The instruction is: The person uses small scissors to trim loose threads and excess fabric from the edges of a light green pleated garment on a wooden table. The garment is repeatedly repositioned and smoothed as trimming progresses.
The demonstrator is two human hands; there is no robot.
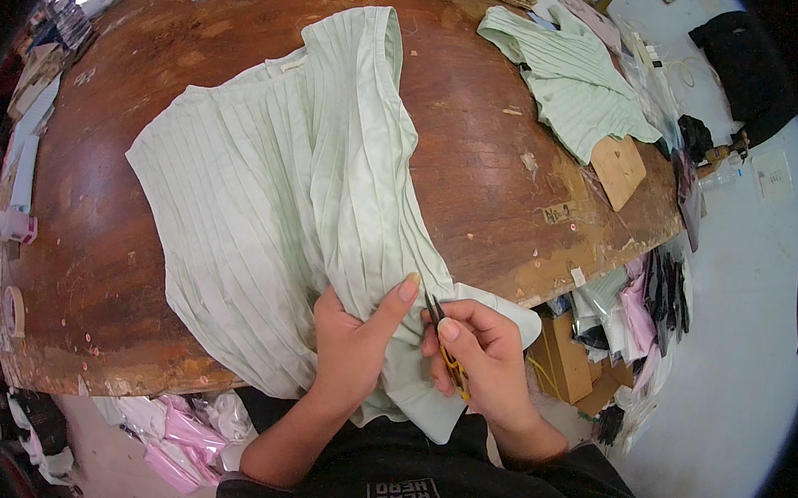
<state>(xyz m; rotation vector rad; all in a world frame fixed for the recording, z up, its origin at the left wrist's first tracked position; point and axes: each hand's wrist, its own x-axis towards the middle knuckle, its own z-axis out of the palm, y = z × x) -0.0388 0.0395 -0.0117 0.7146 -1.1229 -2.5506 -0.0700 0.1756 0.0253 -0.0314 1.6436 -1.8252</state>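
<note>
A pale green pleated garment (246, 192) spreads over the wooden table, its lower end hanging past the near edge toward me. My left hand (355, 343) grips a fold of it, thumb on top and fingers tucked beneath the cloth. Just to the right, my right hand (484, 352) is closed around small thread snips (451, 359) with dark blades and yellow-orange handles. The blade tips lie against the cloth beside my left thumb. Whether a thread sits between the blades is too small to tell.
Another pale green pleated garment (582, 81) lies at the table's far right, by a tan card piece (617, 172). A tape roll (14, 311) and a small bottle (14, 226) stand at the left edge. Below the right edge is a cardboard box (563, 358); pink bagged items (182, 437) lie on the floor.
</note>
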